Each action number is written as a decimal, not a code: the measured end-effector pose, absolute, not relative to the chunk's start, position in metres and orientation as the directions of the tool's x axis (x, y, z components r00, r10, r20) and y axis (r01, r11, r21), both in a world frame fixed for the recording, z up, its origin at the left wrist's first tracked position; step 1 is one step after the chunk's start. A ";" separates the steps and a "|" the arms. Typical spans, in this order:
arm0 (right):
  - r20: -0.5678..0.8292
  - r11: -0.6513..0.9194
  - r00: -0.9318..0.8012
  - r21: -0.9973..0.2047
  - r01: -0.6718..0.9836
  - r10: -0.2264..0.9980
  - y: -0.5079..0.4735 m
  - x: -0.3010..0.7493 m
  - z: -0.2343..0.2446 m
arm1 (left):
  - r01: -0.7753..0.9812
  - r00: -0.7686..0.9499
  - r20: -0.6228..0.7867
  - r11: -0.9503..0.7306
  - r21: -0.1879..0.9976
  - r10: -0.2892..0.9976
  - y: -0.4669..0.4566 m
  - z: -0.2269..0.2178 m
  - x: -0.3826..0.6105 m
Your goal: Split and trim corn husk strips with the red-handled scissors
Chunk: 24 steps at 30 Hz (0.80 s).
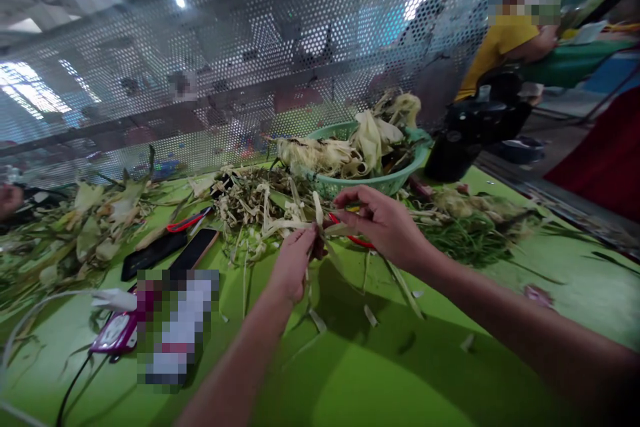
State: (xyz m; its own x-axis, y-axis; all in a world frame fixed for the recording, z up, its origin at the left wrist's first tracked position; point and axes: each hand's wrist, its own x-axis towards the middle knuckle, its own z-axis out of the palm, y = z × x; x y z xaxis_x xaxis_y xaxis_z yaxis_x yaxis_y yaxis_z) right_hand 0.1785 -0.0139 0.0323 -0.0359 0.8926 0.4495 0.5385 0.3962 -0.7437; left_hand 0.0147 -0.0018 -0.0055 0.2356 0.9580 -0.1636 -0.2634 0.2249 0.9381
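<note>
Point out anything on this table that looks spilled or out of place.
Pale plant scraps lie strewn across the green tabletop, outside the basket. The dark-screened phone also seems out of place, so near the plant heap.

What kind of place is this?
Perhaps a workshop or craft room. Pale husks fill a basket on the green table, scraps lie around it, and someone in a yellow shirt is at another table.

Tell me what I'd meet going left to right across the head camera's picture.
A leafy pile, a dark phone, the left hand, the right hand, a black object, then dark red cloth.
</note>
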 end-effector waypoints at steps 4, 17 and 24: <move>0.172 0.216 -0.159 -0.921 0.325 0.972 -0.011 0.176 0.023 | -0.365 0.239 -0.228 0.304 0.880 0.944 0.000 -0.001 0.012; 0.231 0.284 -0.167 -0.825 0.488 0.958 -0.002 0.180 0.020 | -0.276 0.335 -0.181 0.281 0.919 0.924 0.003 0.005 0.004; 0.408 0.404 -0.128 -0.716 0.570 0.904 -0.004 0.182 0.019 | -0.301 0.379 -0.211 0.336 0.892 0.901 0.006 0.001 0.003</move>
